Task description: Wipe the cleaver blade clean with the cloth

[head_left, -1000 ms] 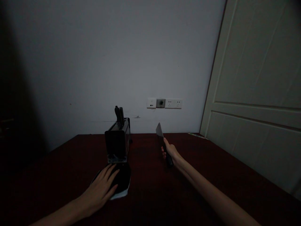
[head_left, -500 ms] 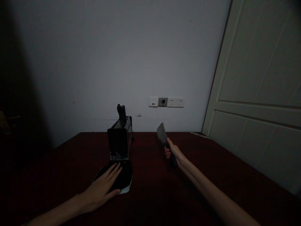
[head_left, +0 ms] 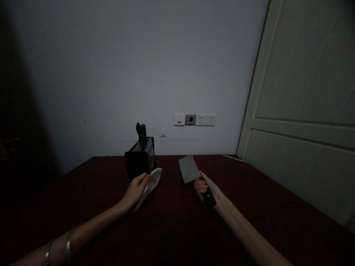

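My left hand point(head_left: 135, 193) pinches the edge of a thin cloth point(head_left: 152, 183), held up on edge with its whitish side showing. It is just in front of a black knife block point(head_left: 137, 164), and I cannot tell if they touch. Black knife handles point(head_left: 141, 134) stick up from the top of the block. On the right, my right hand point(head_left: 204, 187) is wrapped round the black handle of a cleaver point(head_left: 189, 169). The cleaver's broad grey blade points away from me, its flat face in view above the table.
The dark red table point(head_left: 172, 225) runs back to a pale wall point(head_left: 133, 74). Sockets and a switch point(head_left: 195, 119) are set in the wall above the table's far edge. A pale panelled door point(head_left: 299, 96) stands along the right side. The room is dim.
My left hand lay flat on the cloth, black side up; now it grips and lifts it, turned up. The cleaver has come slightly nearer and rotated, so more of its blade face shows.
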Tool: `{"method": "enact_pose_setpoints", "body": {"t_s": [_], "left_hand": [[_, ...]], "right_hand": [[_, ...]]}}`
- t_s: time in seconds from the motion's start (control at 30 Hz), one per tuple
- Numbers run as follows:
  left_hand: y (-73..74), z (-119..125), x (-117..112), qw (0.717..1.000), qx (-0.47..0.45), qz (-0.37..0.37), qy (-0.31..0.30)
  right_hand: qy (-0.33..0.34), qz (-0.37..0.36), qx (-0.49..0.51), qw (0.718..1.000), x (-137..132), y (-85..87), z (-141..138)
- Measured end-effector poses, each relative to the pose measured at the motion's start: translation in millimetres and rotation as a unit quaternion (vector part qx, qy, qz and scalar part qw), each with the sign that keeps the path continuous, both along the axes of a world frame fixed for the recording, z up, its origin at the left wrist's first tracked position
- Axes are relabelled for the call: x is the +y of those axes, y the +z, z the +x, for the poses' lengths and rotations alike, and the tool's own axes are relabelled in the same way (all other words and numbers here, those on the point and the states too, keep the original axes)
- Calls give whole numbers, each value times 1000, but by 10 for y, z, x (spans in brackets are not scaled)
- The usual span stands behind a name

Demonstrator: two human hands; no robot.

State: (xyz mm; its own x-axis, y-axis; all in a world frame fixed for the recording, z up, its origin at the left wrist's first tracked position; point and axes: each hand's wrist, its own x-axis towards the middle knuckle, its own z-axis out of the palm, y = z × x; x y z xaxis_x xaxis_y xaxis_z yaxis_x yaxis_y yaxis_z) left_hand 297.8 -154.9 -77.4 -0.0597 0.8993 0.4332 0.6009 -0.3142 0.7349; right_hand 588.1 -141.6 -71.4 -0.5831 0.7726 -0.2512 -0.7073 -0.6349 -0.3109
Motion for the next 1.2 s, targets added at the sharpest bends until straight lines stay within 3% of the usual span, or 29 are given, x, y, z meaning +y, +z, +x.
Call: {"method": "enact_pose_setpoints", "body": {"t_s": [0.1, 0.2, 0.3, 0.4, 0.47, 0.57, 0.7, 0.87, 1.1, 1.2], "left_hand": [[325, 337, 270, 995, -85, 40, -15], [529, 698, 447, 991, -88, 79, -63], [610, 1000, 521, 973, -27, 111, -200], [630, 1173, 532, 931, 95, 83, -342], [626, 1218, 525, 902, 172, 57, -392], [595, 1234, 507, 893, 208, 46, -396], [540, 1257, 472, 898, 246, 107, -350], [557, 1295, 447, 842, 410, 131, -325], [785, 1207, 566, 790, 489, 139, -342], [928, 1141, 652, 777, 487, 161, -364]], "right_hand": [[14, 1, 31, 999, -68, -46, -2], [43, 7, 54, 998, -115, -104, -35], [69, 11, 72, 995, -138, -177, -72], [82, 20, 89, 992, -154, -241, -80], [72, 36, 108, 991, -166, -268, -67], [54, 67, 126, 988, -174, -285, -43], [64, 107, 132, 983, -147, -314, -41], [76, 172, 105, 977, -120, -363, -51], [113, 194, 95, 970, -139, -288, -68], [167, 219, 100, 956, -100, -260, -75]]}}
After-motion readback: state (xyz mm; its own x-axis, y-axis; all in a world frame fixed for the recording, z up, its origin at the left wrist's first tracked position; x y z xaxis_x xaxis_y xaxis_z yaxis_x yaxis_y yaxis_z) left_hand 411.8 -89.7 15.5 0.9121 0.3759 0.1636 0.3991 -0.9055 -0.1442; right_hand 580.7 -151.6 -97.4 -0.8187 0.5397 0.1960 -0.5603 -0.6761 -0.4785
